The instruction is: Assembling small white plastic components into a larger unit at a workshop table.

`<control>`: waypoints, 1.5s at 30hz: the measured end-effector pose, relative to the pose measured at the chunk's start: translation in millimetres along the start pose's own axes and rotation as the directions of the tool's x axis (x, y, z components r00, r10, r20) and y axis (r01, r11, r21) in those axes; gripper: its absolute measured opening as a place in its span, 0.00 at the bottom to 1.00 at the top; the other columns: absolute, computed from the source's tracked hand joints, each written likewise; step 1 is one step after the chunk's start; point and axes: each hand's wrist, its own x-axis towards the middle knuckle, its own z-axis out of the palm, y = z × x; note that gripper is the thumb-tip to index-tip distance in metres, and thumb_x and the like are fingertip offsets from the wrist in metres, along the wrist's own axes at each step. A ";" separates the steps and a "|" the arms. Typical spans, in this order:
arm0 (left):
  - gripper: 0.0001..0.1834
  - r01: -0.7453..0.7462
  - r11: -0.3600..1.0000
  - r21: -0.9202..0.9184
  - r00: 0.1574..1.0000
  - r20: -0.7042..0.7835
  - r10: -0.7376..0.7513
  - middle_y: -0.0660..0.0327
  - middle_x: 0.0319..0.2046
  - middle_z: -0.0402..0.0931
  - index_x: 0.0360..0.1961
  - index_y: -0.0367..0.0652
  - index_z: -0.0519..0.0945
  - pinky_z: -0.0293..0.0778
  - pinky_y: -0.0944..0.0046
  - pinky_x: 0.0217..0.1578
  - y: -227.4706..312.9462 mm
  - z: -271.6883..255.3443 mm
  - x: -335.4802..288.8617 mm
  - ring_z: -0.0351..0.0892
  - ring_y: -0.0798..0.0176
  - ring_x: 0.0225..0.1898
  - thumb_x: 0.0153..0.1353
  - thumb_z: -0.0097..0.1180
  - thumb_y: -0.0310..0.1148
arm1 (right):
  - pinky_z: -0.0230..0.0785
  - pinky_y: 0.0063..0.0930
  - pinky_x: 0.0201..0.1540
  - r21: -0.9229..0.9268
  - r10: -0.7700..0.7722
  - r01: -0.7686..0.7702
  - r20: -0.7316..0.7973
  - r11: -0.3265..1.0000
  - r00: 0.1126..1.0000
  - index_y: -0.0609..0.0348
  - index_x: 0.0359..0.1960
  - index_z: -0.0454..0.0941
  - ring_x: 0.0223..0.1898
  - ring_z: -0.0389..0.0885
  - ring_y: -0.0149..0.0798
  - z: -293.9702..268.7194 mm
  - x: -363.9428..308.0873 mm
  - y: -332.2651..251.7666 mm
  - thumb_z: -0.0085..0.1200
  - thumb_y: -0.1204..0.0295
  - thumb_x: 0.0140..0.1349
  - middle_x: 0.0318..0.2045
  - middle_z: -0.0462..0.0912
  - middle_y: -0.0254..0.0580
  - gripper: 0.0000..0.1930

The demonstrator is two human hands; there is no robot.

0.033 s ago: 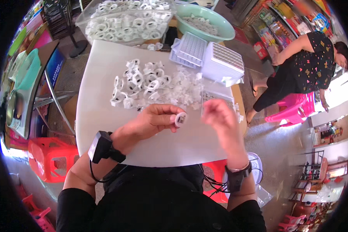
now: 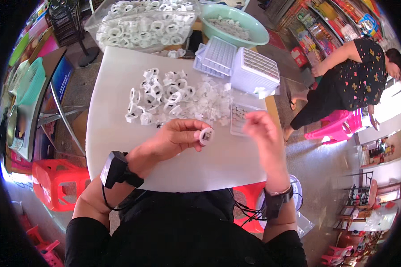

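Between the thumb and fingers of my left hand is a small round white plastic part, its face with a dark, squarish centre turned up. My right hand is raised at the right side of the table, its fingers smeared by motion, so I cannot see whether they hold anything. Close by it lies a shallow clear tray with rows of small pieces. Beyond my left hand, white ring-shaped plastic parts are heaped beside a pile of small translucent pieces.
At the table's far edge stand a clear bin full of white rings and a green basin. Stacked pale gridded trays occupy the far right corner. A person sits on a pink stool to the right.
My right hand has shifted slightly right, away from the left hand, uncovering more of the clear tray. The left hand keeps its hold, with the round part's face tilted a little more upward.
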 end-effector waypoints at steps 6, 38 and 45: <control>0.19 0.001 0.997 -0.071 0.999 0.032 0.002 0.60 0.40 0.77 0.49 0.35 0.74 0.75 0.69 0.37 3.9 8.3 5.7 0.77 0.68 0.37 0.59 0.59 0.32 | 0.67 0.24 0.35 -0.535 -0.192 0.061 -0.194 0.843 0.962 0.64 0.33 0.79 0.30 0.76 0.32 -58.8 13.0 40.0 0.54 0.77 0.57 0.28 0.78 0.39 0.05; 0.16 0.044 0.999 -0.024 0.997 0.063 -0.042 0.62 0.40 0.76 0.50 0.36 0.75 0.74 0.67 0.42 7.4 9.7 3.5 0.75 0.69 0.38 0.62 0.55 0.31 | 0.69 0.35 0.34 -0.690 -0.199 0.061 -0.122 0.722 0.972 0.60 0.32 0.81 0.30 0.78 0.46 -37.4 13.4 53.5 0.57 0.74 0.53 0.29 0.79 0.46 0.06; 0.17 0.037 0.999 -0.037 0.997 0.064 -0.034 0.61 0.41 0.77 0.50 0.36 0.74 0.75 0.67 0.42 6.3 10.0 5.3 0.76 0.69 0.39 0.61 0.56 0.31 | 0.69 0.33 0.34 -0.686 -0.174 0.059 -0.100 0.726 0.980 0.60 0.32 0.81 0.30 0.78 0.43 -41.0 13.7 51.1 0.57 0.75 0.52 0.30 0.79 0.46 0.06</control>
